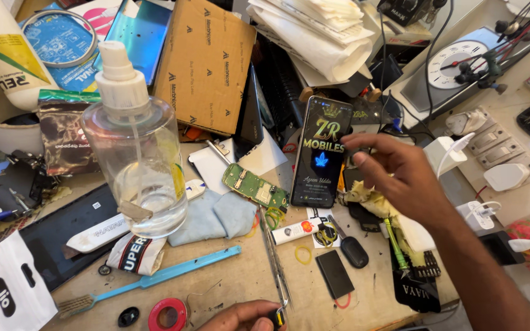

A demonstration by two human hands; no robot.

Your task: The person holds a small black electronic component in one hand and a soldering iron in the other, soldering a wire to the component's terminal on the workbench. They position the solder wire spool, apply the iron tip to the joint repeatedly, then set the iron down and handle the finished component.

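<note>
My right hand (400, 178) hovers with fingers spread beside the lit smartphone (321, 153), not touching it yet. My left hand (246, 317) pinches the tweezers (275, 260); the green circuit board (254, 187) lies untouched on the worktop (240, 270).

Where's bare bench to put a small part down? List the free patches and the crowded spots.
Bare wood shows between the blue toothbrush and tweezers, and between the tweezers and the flat black battery. Crowded: the back, around the clear pump bottle, cardboard box and lit phone.
</note>
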